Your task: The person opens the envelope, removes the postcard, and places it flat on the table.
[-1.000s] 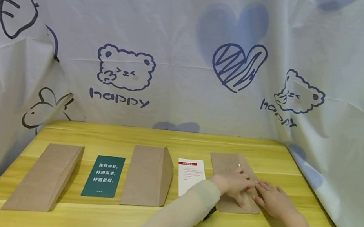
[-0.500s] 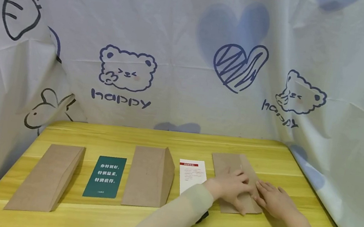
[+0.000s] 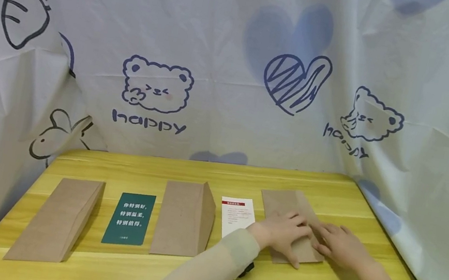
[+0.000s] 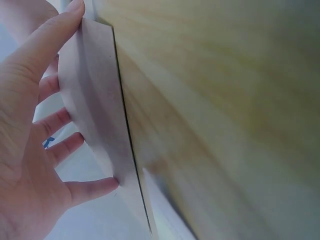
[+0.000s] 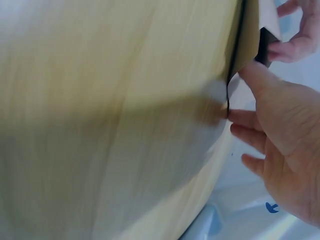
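Note:
A brown paper envelope [image 3: 281,200] lies at the right of the table, its flap side facing right. My left hand [image 3: 287,231] rests on it with spread, mostly straight fingers; the left wrist view shows these fingers along the folded brown paper [image 4: 102,85]. At the envelope's right edge is my right hand [image 3: 337,246], its thumb and fingertips at the flap. In the right wrist view, the thumb and index finger of the right hand [image 5: 285,120] come together at the end of the raised brown paper [image 5: 246,42], beside a dark gap. Part of the envelope is hidden under the left hand.
Left of the hands lie a white printed card [image 3: 236,215] with a red bar, a second brown envelope [image 3: 178,218], a dark green card [image 3: 129,219] with white writing and a third brown envelope [image 3: 51,218]. A patterned white cloth [image 3: 218,124] surrounds the wooden table [image 3: 97,276].
The left hand has shifted slightly left and toward the near edge on the envelope, its fingers spreading. The right hand has edged a little to the right. The other envelopes and cards stay put.

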`<state>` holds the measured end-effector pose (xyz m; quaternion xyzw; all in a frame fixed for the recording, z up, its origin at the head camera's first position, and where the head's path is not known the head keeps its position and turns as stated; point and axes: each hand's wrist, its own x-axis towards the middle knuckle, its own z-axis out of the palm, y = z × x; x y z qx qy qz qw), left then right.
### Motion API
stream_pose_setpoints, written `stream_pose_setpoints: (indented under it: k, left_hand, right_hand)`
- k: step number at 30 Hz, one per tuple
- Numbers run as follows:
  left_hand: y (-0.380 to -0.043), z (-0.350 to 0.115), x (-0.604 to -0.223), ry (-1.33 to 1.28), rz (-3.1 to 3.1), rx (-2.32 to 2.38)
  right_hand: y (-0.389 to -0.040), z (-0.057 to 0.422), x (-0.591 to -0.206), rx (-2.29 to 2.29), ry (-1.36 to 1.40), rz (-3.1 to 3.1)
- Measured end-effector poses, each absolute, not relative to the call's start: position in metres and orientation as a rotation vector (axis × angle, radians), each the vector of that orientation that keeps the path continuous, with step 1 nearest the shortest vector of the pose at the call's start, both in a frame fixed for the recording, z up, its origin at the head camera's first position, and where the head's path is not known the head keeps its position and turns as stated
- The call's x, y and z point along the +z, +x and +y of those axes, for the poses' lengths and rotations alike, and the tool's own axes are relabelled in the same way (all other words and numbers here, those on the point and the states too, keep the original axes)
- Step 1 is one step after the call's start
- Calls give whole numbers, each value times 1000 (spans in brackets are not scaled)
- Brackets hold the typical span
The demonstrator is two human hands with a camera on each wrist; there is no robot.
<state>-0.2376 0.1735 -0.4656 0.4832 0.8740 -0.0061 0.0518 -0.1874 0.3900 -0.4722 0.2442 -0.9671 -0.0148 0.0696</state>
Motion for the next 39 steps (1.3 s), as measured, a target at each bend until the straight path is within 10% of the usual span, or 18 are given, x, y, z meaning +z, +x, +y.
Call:
stream_pose_setpoints:
  k: [39]
  left_hand:
    - [-238, 175, -463, 1491, 2600, 59]
  right_hand:
    - [-231, 414, -480, -295, 1066, -2816]
